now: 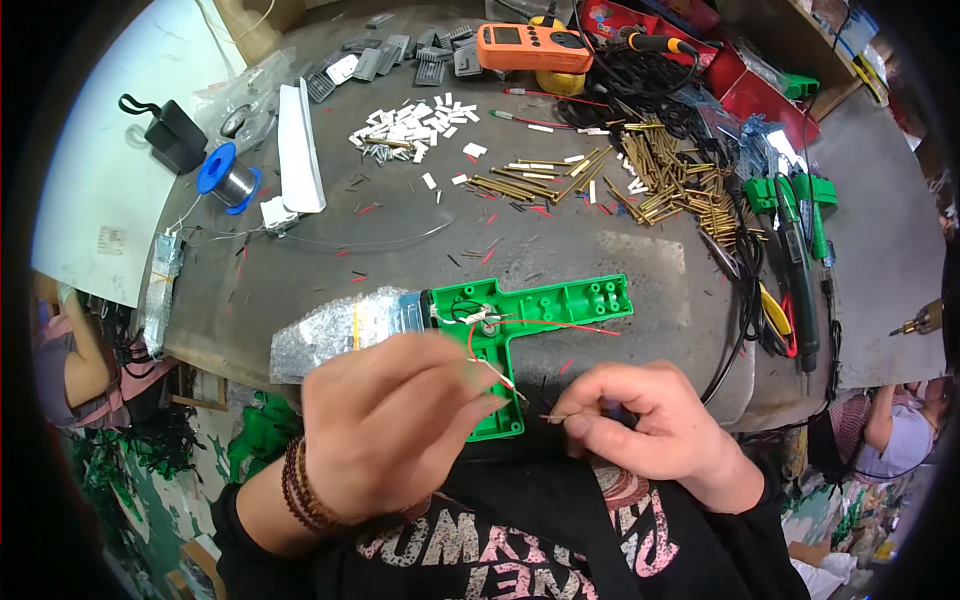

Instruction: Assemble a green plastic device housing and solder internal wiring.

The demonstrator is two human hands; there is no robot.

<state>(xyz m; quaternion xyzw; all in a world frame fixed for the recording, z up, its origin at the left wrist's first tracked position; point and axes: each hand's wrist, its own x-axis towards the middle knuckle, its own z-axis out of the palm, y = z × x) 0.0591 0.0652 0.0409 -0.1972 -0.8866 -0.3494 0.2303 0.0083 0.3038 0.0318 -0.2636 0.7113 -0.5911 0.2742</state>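
Note:
In front of me lies a green plastic housing half (565,300), its open inside facing up, with black, white and red wires in it. A red wire (570,325) stretches right across its handle-like arm. My left hand (395,440) hovers over the lower left of the housing, smeared by motion. A white and red wire (497,373) runs close to its fingertips, and whether they grip it is unclear. Right of the housing, my right hand (650,420) is closed in a pinch. A thin piece, apparently a wire end, pokes out of its fingertips toward the left.
Bubble wrap (325,330) covers a part joined to the housing. Beyond lie white sleeves (415,130), brass rods (660,170) and an orange multimeter (530,48). A solder spool (228,178) stands left; an electric screwdriver (798,260) and yellow-handled pliers (773,312) lie right.

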